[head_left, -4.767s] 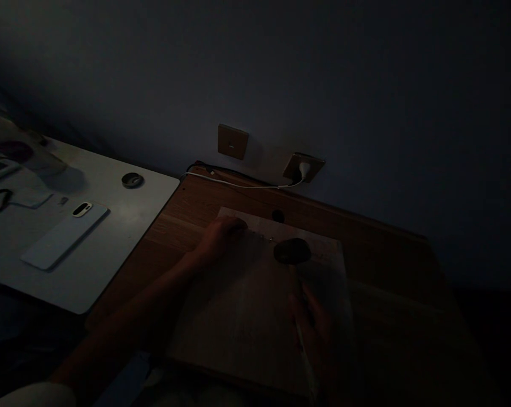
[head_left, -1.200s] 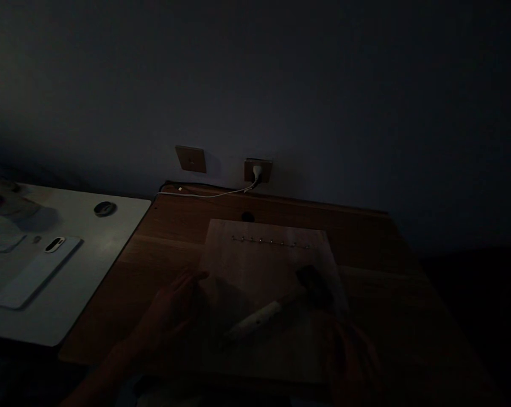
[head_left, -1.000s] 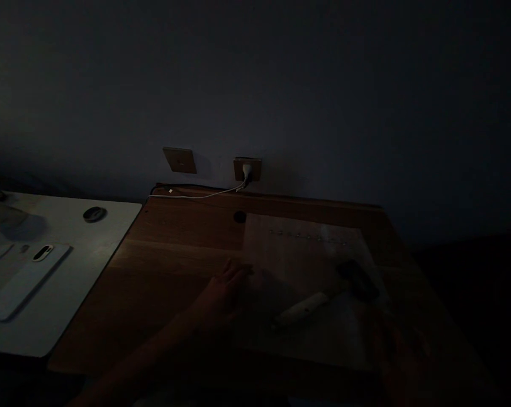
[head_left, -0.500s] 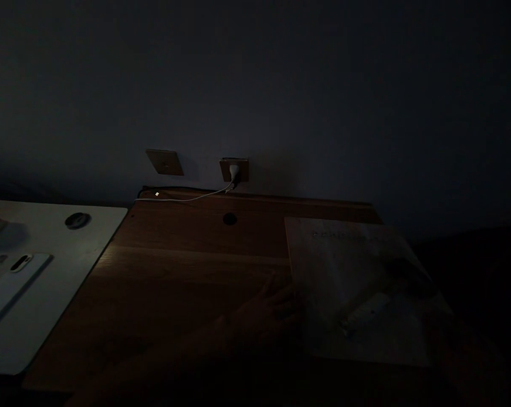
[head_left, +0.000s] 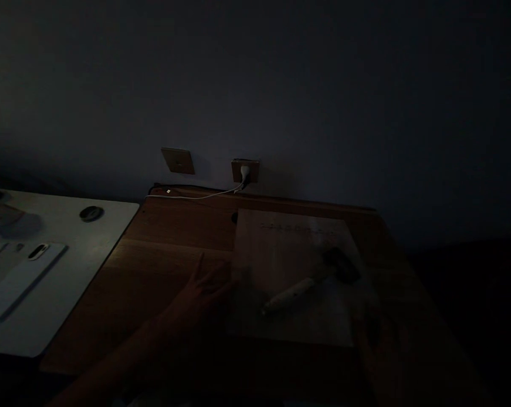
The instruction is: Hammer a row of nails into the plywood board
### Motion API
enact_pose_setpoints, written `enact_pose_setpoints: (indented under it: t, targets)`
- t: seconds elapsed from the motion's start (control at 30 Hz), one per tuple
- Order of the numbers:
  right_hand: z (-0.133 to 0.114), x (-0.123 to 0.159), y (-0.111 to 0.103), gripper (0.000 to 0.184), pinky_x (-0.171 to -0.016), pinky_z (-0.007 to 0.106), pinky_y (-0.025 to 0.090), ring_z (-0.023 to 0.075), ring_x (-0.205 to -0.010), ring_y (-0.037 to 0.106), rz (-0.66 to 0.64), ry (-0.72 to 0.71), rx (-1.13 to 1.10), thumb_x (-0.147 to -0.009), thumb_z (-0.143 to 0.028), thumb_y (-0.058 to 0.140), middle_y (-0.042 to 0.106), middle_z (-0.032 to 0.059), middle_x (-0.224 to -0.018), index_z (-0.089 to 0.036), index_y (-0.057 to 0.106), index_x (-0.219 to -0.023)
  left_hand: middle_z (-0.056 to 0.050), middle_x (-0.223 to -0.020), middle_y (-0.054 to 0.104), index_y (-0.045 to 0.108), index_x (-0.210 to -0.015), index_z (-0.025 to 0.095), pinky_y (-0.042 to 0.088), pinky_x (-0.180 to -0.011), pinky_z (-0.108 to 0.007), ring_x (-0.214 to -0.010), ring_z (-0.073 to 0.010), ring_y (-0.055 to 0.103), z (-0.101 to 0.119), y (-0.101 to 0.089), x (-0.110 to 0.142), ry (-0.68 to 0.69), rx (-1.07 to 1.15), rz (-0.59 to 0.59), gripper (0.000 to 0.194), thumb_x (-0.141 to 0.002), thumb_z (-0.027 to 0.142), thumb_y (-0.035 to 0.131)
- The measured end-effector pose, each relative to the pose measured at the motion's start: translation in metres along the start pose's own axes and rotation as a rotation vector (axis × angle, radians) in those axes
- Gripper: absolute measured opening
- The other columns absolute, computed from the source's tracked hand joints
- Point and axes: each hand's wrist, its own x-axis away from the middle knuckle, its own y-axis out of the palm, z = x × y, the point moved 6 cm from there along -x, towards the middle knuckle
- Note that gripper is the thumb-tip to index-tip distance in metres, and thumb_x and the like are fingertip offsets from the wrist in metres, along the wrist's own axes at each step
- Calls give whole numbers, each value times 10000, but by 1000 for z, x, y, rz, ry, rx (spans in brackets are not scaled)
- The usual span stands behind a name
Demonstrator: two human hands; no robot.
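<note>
1. Really dark in here, but the pale flat board (head_left: 259, 257) is easy enough to spot, lying on the wooden tabletop (head_left: 154, 265) with its far left corner by a dark round hole (head_left: 234, 217).
2. The mallet (head_left: 291, 293) lies on the board at a slant, pale handle pointing to the near left, chunky black head over toward the right side. Neither hand is on it.
3. There's a row of small metal bits (head_left: 297, 228) along the board's far edge, too dim to say exactly what they are.
4. Left hand (head_left: 207, 294) is spread wide, fingers fanned, right at the board's left edge. Can't tell if the fingertips actually touch it.
5. Right hand (head_left: 378, 336) is by the near right corner of the board, mostly lost in shadow, so I can't tell how wide it is or whether it's gripping the edge.
6. Over on the left, a white tabletop (head_left: 90, 265) has a pale phone (head_left: 24, 281) lying camera side up, plus a dark ring (head_left: 91, 213) further back.
7. Back wall: white plug (head_left: 245, 170) in an outlet, white cable (head_left: 196, 197) trailing off to the left.
</note>
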Motion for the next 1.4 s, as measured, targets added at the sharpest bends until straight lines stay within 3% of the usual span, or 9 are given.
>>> enact_pose_setpoints:
  t: [0.1,0.23,0.43,0.6,0.7,0.83,0.93,1.17,1.4]
  targets:
    - [-54,24,15,727,-986,579,511,396,-1116,653,-79,-43,-72,-1015,-788,378,699,212,-1193,-184,747,-1178,-109,-1593,592,524,-1591,295,-137,-1276,-761,-1595,-339,408,-41,-8,60,-140,-64,60,560,-1032,259,536]
    - [-109,52,24,666,-1004,560,524,386,-1149,685,-66,-86,-137,-1071,-698,367,710,222,-1285,-158,710,-1256,-91,-1585,608,601,-1531,303,64,-1302,-775,-1598,-343,405,-71,-21,119,-285,-86,92,516,-1040,232,457]
    - [-139,46,16,710,-941,565,536,384,-1034,721,-65,-161,-98,-1054,-747,334,761,206,-1140,-183,756,-1146,-103,-1560,633,624,-1520,272,234,-1294,-746,-1615,-357,367,-73,-34,141,-398,-47,90,520,-1036,191,451]
    - [-150,-1,4,527,-958,563,540,373,-1115,689,-80,-185,-141,-1064,-643,416,725,178,-1195,-233,746,-1088,-118,-1463,697,607,-1510,246,422,-1246,-635,-1462,-335,560,-67,-61,103,-353,23,203,462,-1052,269,542]
    - [-176,-53,-1,457,-923,557,553,362,-1039,694,-26,-226,-202,-1045,-590,479,717,165,-1102,-220,746,-1062,-133,-1371,714,633,-1431,227,580,-1079,-477,-1261,-280,675,-70,-94,50,-295,61,321,386,-1055,274,559]
    - [-229,-131,0,315,-933,502,555,317,-1030,692,-32,-342,-311,-1019,-436,533,690,137,-1127,-234,754,-1119,-116,-1288,703,667,-1318,202,571,-1042,-432,-1193,-253,685,-82,-130,-36,-160,50,306,299,-1029,206,590]
    - [-262,-172,11,252,-945,474,555,291,-1012,695,-150,-469,-344,-1003,-353,537,701,105,-1093,-249,754,-1075,-128,-1346,672,670,-1298,182,558,-1030,-408,-1212,-261,676,-93,-148,-78,-128,-8,259,325,-974,179,669]
    - [-284,-188,59,207,-956,401,549,269,-1066,707,-414,-499,-238,-1003,-240,589,713,106,-1137,-227,773,-1097,-108,-1252,716,688,-1291,184,548,-866,-328,-1033,-231,724,-111,-153,-85,-247,-80,197,330,-961,188,683]
    - [-304,-175,105,210,-930,361,515,267,-1076,694,-505,-552,-104,-1045,-225,598,714,115,-1146,-204,793,-1119,-115,-1280,704,701,-1230,168,543,-809,-318,-1023,-239,728,-116,-124,-101,-222,-121,103,309,-922,162,724]
